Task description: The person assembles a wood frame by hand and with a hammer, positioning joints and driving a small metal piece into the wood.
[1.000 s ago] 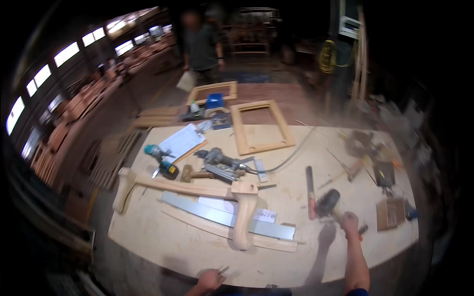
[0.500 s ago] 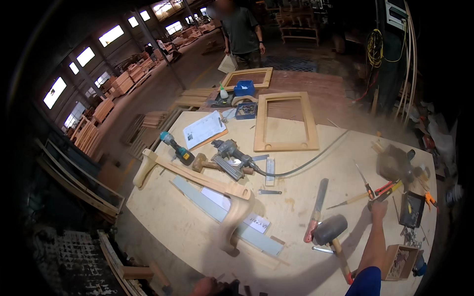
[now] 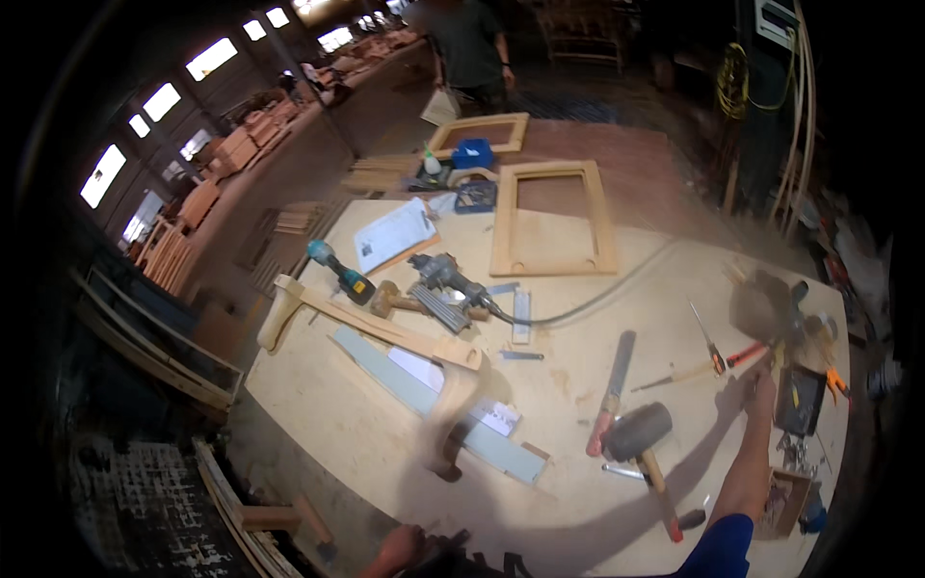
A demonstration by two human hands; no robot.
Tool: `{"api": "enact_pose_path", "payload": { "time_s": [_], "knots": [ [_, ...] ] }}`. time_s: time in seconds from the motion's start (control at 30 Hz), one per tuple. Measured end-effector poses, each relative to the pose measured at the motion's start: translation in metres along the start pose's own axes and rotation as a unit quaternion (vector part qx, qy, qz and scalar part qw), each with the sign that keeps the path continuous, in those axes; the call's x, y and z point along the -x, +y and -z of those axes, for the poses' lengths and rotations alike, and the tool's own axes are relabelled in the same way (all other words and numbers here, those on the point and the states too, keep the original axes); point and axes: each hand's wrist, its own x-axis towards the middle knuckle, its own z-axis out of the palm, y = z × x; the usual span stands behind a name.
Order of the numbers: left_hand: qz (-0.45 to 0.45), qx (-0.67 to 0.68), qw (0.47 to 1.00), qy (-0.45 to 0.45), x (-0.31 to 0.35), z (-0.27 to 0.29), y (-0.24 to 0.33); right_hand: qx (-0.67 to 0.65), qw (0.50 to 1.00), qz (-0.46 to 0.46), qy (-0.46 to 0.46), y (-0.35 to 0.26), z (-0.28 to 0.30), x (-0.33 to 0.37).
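My right hand (image 3: 759,383) reaches over the right side of the bench, beside a red-handled tool (image 3: 746,354) and a black tray (image 3: 800,400). Its fingers are smeared, so whether they hold anything is unclear. Low in the picture, my left hand (image 3: 403,545) is curled near the bench's front edge, with dark shapes beside it; what it grips cannot be made out. Between the hands lie a black-headed mallet (image 3: 638,433) and a flat file with a red handle (image 3: 612,395). A slim screwdriver (image 3: 708,339) points away from my right hand.
A curved wooden chair part (image 3: 385,328) lies across the left of the bench (image 3: 568,376). Behind it are a cordless drill (image 3: 339,273), a corded power tool (image 3: 453,284), a clipboard (image 3: 393,234) and a wooden frame (image 3: 501,226). A person (image 3: 470,53) stands beyond the bench.
My right hand has moved right and slightly farther away, toward the black tray. More of my left hand shows at the lower edge. The whole view has shifted a little.
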Motion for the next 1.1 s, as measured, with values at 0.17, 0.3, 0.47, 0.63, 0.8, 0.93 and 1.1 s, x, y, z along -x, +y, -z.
{"api": "enact_pose_path", "payload": {
  "time_s": [0.17, 0.3, 0.47, 0.63, 0.8, 0.93, 1.1],
  "knots": [
    [-0.042, -0.004, 0.998, 0.045, 0.003, 0.003, -0.028, -0.190, 0.962, -0.073, -0.181, -0.014, -0.017, 0.028],
    [-0.049, 0.003, 0.998, 0.038, 0.007, 0.024, -0.034, -0.180, 0.953, 0.014, -0.245, -0.019, -0.022, 0.105],
    [-0.023, 0.063, 0.998, -0.007, 0.015, 0.037, -0.083, 0.037, 0.955, 0.196, -0.219, 0.018, -0.071, 0.297],
    [-0.109, 0.106, 0.987, 0.049, 0.021, 0.016, -0.202, 0.019, 0.973, 0.075, -0.216, 0.063, -0.151, 0.444],
    [-0.077, 0.201, 0.974, 0.076, 0.041, 0.032, -0.331, 0.230, 0.944, 0.010, -0.235, 0.208, -0.192, 0.568],
    [-0.018, 0.233, 0.960, 0.156, 0.072, 0.028, -0.463, 0.420, 0.816, -0.097, -0.384, 0.320, -0.270, 0.705],
    [0.048, 0.265, 0.955, 0.127, 0.093, 0.038, -0.568, 0.515, 0.594, -0.250, -0.565, 0.432, -0.353, 0.823]
  ]
}}
